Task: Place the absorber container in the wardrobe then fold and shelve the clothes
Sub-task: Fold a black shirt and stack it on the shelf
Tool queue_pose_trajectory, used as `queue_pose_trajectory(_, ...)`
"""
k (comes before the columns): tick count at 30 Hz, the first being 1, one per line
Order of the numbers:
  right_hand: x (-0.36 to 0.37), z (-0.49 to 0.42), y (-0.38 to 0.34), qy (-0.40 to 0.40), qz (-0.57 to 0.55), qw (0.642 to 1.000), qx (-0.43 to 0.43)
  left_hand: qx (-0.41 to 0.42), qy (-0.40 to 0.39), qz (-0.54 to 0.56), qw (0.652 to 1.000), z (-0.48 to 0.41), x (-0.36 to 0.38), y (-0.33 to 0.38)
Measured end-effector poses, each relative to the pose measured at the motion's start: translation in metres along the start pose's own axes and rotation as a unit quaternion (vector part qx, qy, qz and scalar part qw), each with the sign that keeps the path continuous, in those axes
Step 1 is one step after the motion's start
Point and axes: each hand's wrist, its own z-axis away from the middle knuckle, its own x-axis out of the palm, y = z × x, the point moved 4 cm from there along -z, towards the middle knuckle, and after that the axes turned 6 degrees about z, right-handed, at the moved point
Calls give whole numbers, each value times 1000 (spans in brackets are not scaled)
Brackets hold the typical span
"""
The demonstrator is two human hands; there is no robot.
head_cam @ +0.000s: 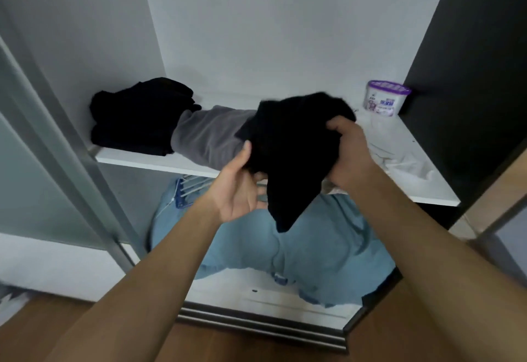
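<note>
A black garment (291,144) hangs in front of the white wardrobe shelf (154,160), one corner drooping down. My right hand (349,150) grips its upper right part with curled fingers. My left hand (239,187) holds its lower left edge, thumb against the cloth. The absorber container (383,99), white with a purple lid, stands upright at the back right of the shelf. On the shelf's left lies a pile of folded black clothes (137,116), with a grey garment (208,136) beside it. A white cloth (405,162) lies crumpled on the shelf's right.
Light blue jeans (299,247) lie heaped on the wardrobe floor below the shelf, next to a blue hanger rack (185,190). A sliding door frame (71,144) stands at the left, a dark side panel (470,76) at the right. Wooden flooring lies in front.
</note>
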Motion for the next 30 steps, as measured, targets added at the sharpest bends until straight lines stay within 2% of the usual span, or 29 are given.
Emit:
queue_pose_trajectory(2, 6, 18, 38, 55, 179, 982, 30, 8, 20, 31, 999, 0, 1, -1)
queue_pose_trajectory(4, 7, 34, 72, 95, 324, 941, 38, 2, 56, 39, 998, 1, -4, -6)
queue_pose_trajectory(7, 3, 50, 106, 98, 395, 912, 46, 13, 114, -7, 993, 5, -16, -7)
queue_pose_trajectory(9, -3, 58, 119, 75, 440, 888, 107, 45, 139, -81, 986, 8, -24, -1)
queue_pose_trajectory(12, -12, 70, 123, 5, 526, 829, 191, 55, 119, -162, 978, 14, -32, 4)
queue_pose_trajectory(15, -16, 77, 110, -21, 539, 811, 225, 48, 92, -211, 972, 19, -43, 7)
queue_pose_trajectory(17, -16, 74, 96, -2, 536, 817, 212, 46, 97, -217, 970, 24, -51, 8)
queue_pose_trajectory(21, -18, 55, 69, 132, 511, 842, 116, 39, 95, -258, 961, 32, -64, 10)
queue_pose_trajectory(23, -14, 44, 69, 148, 487, 854, 110, 41, 91, -269, 958, 33, -68, 11)
queue_pose_trajectory(25, -6, 31, 83, 94, 425, 886, 162, 58, 101, -268, 956, 32, -63, 13)
queue_pose_trajectory(27, 7, 16, 102, 2, 309, 929, 204, 91, 109, -272, 952, 27, -51, 18)
queue_pose_trajectory(29, 18, 1, 119, -89, 212, 953, 198, 114, 124, -273, 947, 18, -39, 22)
queue_pose_trajectory(30, 21, -5, 124, -108, 179, 961, 184, 115, 135, -262, 949, 12, -34, 23)
